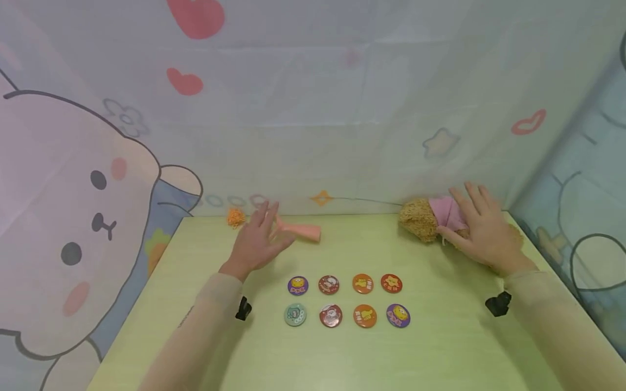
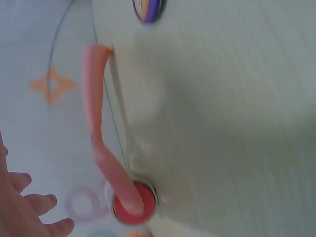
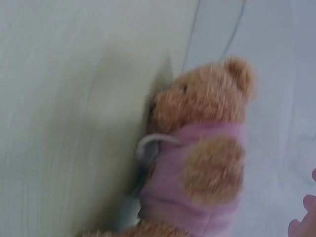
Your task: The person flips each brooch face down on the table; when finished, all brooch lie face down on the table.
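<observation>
My left hand (image 1: 256,243), fingers straight and spread, hovers beside a pink bent handle-shaped object (image 1: 307,232) and hides part of it. The left wrist view shows that pink object's round red end with a pale rim. At the right, my right hand (image 1: 485,232) is held over a brown teddy bear (image 1: 418,220) in a pink top, its fingers spread and overlapping the bear in the head view. In the right wrist view the bear lies on its side, a white loop at its front. Between my forearms, several round badges (image 1: 364,316) lie in two rows, purple, red, orange and green.
A small orange fuzzy ball (image 1: 236,218) sits at the back left of the pale green table (image 1: 342,364). Behind the table's far edge hangs a printed cloth (image 1: 313,98), with more cloth on the right side. A large cartoon animal is printed at the left.
</observation>
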`<state>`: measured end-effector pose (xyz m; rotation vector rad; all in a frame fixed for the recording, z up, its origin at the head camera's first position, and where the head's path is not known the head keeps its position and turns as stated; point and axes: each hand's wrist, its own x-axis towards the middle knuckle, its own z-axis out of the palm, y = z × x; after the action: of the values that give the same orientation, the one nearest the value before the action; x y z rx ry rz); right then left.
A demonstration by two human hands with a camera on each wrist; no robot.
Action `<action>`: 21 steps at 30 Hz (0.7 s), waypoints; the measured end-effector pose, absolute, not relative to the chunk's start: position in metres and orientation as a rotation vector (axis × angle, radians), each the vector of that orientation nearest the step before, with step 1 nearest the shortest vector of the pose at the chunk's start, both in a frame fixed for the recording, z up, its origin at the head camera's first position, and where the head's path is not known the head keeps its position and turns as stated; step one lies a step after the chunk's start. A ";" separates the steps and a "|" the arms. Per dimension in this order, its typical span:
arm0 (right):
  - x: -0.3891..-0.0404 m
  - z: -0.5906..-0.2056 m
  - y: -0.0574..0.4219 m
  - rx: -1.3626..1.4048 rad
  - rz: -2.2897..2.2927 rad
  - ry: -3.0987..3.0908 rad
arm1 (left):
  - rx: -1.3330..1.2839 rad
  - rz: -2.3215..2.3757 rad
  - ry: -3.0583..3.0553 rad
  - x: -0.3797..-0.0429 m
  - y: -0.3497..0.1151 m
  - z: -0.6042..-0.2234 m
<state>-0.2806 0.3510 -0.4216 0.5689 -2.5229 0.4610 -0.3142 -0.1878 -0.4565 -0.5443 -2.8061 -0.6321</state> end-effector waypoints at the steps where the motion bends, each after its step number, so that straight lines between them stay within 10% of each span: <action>1: -0.278 -0.422 0.345 0.600 0.436 -2.516 | -0.562 -0.635 -2.808 -0.312 -0.181 -0.457; 21: -0.247 -0.476 0.287 0.958 0.582 -2.725 | -0.978 -0.751 -2.612 -0.276 -0.088 -0.479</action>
<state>-0.2470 0.2868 -0.4757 0.9584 -2.7253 0.5818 -0.2762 -0.0876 -0.4788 -0.9778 -2.6122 -0.7513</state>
